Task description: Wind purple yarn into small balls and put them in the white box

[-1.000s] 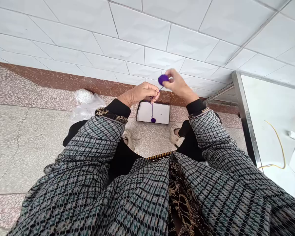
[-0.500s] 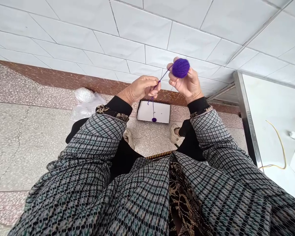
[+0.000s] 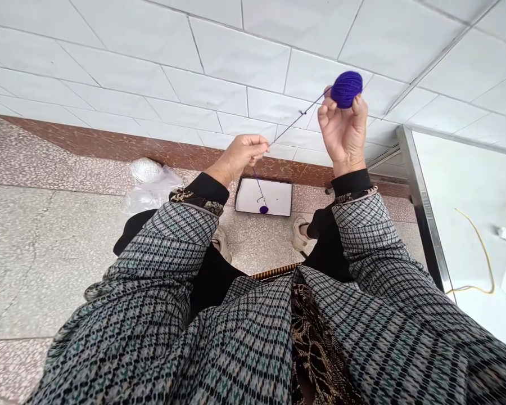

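Note:
My right hand [image 3: 343, 124] is raised in front of the wall, its fingertips closed around a purple ball of yarn [image 3: 347, 89]. From that ball a purple yarn strand [image 3: 287, 127] slants down to my left hand [image 3: 245, 155], which pinches it between thumb and fingers. A small knot or tuft [image 3: 302, 113] shows partway along the taut stretch. Below my left hand the strand hangs down to a smaller purple yarn ball [image 3: 263, 210], lying in a shallow white box with a dark rim [image 3: 291, 197] on the floor.
On the floor to the left lie a white ball of yarn [image 3: 145, 169] and a clear plastic bag [image 3: 152, 191]. A tiled wall [image 3: 219, 50] rises ahead. At right stands a white-topped table [image 3: 468, 180] with a metal edge and a yellow cable [image 3: 483, 242]. My shoes [image 3: 299, 233] flank the box.
My right hand has moved up and to the right with the yarn ball, away from my left hand. The strand between them is longer, and the knot now shows between the hands.

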`<state>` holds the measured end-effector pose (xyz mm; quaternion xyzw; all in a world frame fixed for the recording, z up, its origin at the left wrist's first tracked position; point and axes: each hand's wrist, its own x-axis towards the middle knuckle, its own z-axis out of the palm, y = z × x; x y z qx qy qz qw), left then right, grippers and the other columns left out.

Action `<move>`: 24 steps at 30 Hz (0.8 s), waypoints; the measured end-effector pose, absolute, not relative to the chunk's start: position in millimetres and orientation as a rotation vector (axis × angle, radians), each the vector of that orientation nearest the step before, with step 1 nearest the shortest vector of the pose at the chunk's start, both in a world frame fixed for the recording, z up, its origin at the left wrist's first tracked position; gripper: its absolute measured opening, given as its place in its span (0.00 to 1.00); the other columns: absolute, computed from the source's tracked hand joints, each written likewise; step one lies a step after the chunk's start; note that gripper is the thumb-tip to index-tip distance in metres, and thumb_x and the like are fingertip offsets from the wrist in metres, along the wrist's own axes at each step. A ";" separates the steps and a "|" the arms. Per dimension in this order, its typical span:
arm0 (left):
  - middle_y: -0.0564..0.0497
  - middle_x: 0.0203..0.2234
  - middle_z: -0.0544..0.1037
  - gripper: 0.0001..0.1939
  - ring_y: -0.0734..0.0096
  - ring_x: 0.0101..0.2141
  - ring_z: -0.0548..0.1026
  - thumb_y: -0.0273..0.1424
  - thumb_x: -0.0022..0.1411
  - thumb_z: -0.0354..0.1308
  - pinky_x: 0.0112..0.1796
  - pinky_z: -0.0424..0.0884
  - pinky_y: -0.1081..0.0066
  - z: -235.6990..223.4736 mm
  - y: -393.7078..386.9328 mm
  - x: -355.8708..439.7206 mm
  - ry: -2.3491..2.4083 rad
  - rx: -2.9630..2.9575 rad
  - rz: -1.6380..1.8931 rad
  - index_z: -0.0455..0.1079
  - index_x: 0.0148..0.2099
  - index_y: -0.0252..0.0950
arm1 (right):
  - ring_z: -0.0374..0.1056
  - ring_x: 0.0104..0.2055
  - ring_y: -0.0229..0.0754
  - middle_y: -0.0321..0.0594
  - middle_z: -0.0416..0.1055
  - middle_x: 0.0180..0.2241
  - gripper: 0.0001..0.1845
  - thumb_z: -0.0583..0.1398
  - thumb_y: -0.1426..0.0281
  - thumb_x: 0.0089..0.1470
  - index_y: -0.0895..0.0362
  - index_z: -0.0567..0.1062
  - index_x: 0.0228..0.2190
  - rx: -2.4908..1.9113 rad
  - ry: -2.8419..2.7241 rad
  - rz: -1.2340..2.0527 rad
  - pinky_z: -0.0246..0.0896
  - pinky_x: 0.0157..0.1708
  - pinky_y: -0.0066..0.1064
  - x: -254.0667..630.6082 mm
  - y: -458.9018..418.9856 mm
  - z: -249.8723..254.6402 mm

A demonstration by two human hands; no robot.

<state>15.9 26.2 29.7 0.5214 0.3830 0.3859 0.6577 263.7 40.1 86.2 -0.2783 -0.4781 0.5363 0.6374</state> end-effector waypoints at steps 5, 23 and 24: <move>0.59 0.16 0.61 0.12 0.82 0.17 0.54 0.24 0.70 0.66 0.22 0.50 0.78 28.7 18.8 12.2 0.703 1.324 0.585 0.76 0.31 0.33 | 0.65 0.48 0.44 0.36 0.72 0.37 0.30 0.78 0.54 0.41 0.46 0.69 0.38 -0.629 -0.859 1.157 0.67 0.61 0.33 282.8 60.3 78.2; 0.55 0.18 0.67 0.11 0.83 0.17 0.58 0.24 0.66 0.67 0.22 0.53 0.77 48.0 7.5 2.9 0.743 1.382 0.789 0.77 0.29 0.31 | 0.63 0.36 0.43 0.35 0.72 0.36 0.18 0.69 0.69 0.55 0.47 0.63 0.38 -1.311 -1.065 0.932 0.71 0.40 0.33 284.6 68.0 57.1; 0.55 0.17 0.66 0.11 0.83 0.17 0.58 0.24 0.67 0.66 0.22 0.53 0.77 52.0 5.7 1.0 0.744 1.406 0.815 0.77 0.29 0.31 | 0.61 0.34 0.42 0.34 0.70 0.34 0.20 0.70 0.74 0.53 0.48 0.64 0.37 -1.412 -1.150 0.952 0.69 0.37 0.33 281.4 67.0 50.8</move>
